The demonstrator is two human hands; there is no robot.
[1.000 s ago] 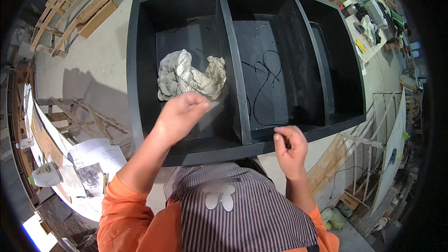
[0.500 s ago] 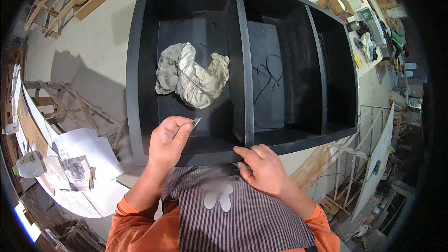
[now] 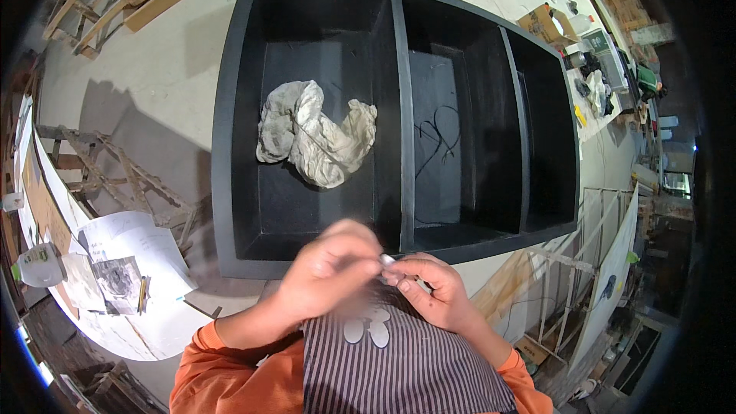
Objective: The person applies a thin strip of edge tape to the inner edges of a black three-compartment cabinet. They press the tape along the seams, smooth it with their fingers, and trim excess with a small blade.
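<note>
Both my hands meet at the near edge of a black open cabinet [image 3: 228, 184] lying on its back. Blurred by motion, my left hand [image 3: 326, 270] is closed with its fingertips at a small pale piece [image 3: 386, 260]. My right hand [image 3: 435, 291] pinches at the same piece from the other side; its exact kind is too small to tell. Beyond them, a crumpled off-white cloth [image 3: 322, 146] lies in the cabinet's left compartment. Thin dark cords or lines [image 3: 439, 138] show in the middle compartment.
Left of me, a white round-edged table [image 3: 130, 333] bears paper sheets [image 3: 138, 238], a pencil [image 3: 142, 294] and a translucent jug [image 3: 40, 264]. Wooden trestles [image 3: 115, 172] stand behind it. At far right are a cluttered bench [image 3: 594, 119] and a metal frame [image 3: 567, 261].
My left hand has moved right and nearer to me, bringing the small piece to my right hand. My right hand has left the cabinet's front edge and closed at the piece.
</note>
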